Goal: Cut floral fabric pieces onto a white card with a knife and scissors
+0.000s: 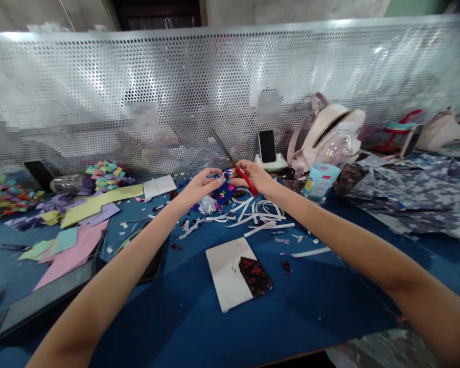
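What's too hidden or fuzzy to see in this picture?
In the head view:
Left hand: fingertips too small to show if they pinch the blue patterned cloth.
Scissors: handles partly covered by the right hand.
Dark flat thing: partly hidden by the left forearm.
Pink bag: cut off by the right edge.
Grey patches: blurred into squares.
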The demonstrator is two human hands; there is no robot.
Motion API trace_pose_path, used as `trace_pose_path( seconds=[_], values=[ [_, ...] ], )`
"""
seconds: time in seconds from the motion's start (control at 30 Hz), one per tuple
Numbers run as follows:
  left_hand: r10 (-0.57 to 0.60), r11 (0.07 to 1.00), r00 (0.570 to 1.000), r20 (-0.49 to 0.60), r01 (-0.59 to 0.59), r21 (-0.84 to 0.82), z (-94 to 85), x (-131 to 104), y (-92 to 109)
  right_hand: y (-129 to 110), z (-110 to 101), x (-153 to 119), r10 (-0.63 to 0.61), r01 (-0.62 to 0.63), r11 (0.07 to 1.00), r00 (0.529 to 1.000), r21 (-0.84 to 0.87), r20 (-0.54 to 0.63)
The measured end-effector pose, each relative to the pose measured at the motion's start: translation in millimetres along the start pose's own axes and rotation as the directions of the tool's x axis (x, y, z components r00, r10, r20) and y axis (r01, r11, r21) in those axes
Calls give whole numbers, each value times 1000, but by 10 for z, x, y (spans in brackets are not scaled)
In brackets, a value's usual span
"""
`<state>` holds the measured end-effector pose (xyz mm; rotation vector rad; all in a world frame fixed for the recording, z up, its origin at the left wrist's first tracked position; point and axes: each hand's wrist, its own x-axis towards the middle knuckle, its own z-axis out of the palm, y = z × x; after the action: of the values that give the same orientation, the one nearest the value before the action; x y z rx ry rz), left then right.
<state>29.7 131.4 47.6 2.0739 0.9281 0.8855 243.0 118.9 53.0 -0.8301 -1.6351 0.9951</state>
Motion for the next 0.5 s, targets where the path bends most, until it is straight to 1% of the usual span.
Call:
trace_pose_path(
  seconds=[0.13, 0.23, 0.4, 0.5],
  values=[
    [-2, 999, 1000, 14, 2, -44, 31, -51, 7, -15, 18, 3, -4, 4, 1000, 1000, -3, 1],
    [-17, 998, 1000, 1, 17, -62, 16, -66, -9, -29, -24, -4, -1, 1, 1000, 1000, -7, 1],
    [-82, 992, 995, -64, 76, -96, -10, -69, -18, -73, -123, -20, -19, 18, 999, 1000, -26, -24],
    [-125, 986, 986, -109, 111, -125, -9, -77, -14, -93, -124, -30, -31, 30, 999, 999, -33, -26]
  ],
)
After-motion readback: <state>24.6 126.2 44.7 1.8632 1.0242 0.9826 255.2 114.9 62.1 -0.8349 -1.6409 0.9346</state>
